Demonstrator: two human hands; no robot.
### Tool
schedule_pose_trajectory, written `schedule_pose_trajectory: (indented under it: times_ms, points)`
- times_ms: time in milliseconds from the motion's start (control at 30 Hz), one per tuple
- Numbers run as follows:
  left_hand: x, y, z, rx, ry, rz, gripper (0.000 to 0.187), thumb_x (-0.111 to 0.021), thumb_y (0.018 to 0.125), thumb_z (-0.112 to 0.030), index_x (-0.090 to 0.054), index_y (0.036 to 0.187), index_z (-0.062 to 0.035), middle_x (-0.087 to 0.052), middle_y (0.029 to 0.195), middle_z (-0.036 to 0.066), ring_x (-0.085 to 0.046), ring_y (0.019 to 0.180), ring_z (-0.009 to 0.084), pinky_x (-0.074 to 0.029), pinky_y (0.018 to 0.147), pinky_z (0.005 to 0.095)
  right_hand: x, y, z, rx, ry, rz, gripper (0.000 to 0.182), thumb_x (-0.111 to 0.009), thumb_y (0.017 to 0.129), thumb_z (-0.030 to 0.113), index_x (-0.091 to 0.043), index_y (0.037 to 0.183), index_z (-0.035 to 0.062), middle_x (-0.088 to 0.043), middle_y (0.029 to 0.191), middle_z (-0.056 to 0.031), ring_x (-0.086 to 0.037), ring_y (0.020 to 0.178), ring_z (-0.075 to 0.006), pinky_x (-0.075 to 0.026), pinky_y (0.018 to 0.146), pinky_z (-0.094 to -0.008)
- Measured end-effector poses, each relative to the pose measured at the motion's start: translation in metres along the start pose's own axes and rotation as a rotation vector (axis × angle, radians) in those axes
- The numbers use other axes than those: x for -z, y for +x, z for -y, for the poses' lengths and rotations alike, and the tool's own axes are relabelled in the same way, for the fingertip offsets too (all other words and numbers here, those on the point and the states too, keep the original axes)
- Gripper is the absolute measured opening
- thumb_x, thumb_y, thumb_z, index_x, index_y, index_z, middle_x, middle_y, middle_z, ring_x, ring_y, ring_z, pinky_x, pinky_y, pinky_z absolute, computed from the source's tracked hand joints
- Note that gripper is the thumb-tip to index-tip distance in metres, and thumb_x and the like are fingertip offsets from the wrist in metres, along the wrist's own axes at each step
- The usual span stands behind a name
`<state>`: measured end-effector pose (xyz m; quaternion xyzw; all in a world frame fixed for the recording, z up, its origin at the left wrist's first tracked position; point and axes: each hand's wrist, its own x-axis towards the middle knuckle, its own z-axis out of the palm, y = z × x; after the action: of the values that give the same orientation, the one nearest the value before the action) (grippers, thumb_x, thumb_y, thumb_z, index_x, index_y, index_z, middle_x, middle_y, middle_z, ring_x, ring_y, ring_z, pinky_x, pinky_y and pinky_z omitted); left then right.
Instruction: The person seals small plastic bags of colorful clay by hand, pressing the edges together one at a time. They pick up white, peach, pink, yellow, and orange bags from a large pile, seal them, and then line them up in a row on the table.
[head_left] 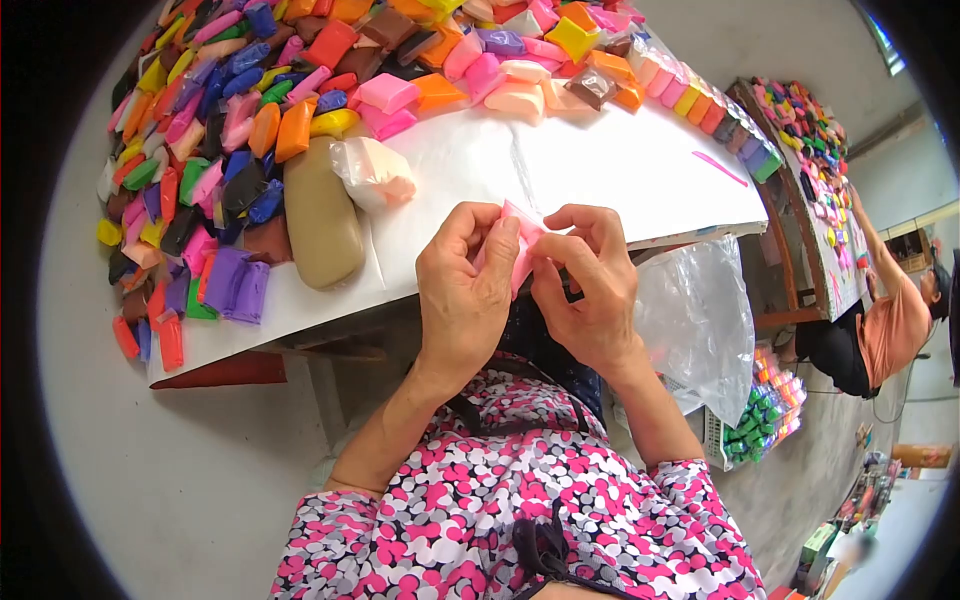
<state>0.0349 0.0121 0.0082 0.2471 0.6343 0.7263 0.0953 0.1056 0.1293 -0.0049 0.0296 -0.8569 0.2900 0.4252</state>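
The left hand (465, 280) and the right hand (592, 280) both pinch a small pink packet (524, 258) near the white table (620, 165).

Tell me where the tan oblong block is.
In the head view, the tan oblong block lies left of centre on the white tabletop, between the heap of coloured packets and the clear bag with peach contents.

The table (600, 165) carries packets (293, 130) from nine to two o'clock, a block (322, 220) at ten, a bag (372, 172) at eleven, a strip (720, 168) at two.
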Motion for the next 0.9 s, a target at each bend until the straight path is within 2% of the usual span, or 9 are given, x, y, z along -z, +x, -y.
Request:
schedule_pose_trajectory:
  times_ms: [700,900]
  points:
    - [0.0001,-0.0001,-0.0009,0.009,-0.005,0.025,0.019,-0.057,0.099,-0.016,-0.061,0.097,0.0016,-0.060,0.079,-0.002,-0.050,0.066,0.0013,-0.041,0.056,0.0182,-0.0012,-0.0004,-0.0030,0.039,0.019,-0.026,0.033,-0.067,0.068,-0.007,-0.062,0.099,0.0025,-0.055,0.101,-0.0141,-0.058,0.062,-0.0206,-0.048,0.052,-0.0313]
    - [-0.0015,-0.0007,-0.0007,0.020,0.013,0.017,0.018,-0.057,0.099,-0.016,-0.061,0.096,0.0019,-0.060,0.080,-0.001,-0.051,0.068,0.0017,-0.042,0.058,0.0186,0.0021,-0.0022,-0.0044,0.007,0.020,0.006,0.038,-0.068,0.067,-0.006,-0.064,0.104,0.0028,-0.056,0.102,-0.0137,-0.058,0.063,-0.0203,-0.049,0.054,-0.0314]
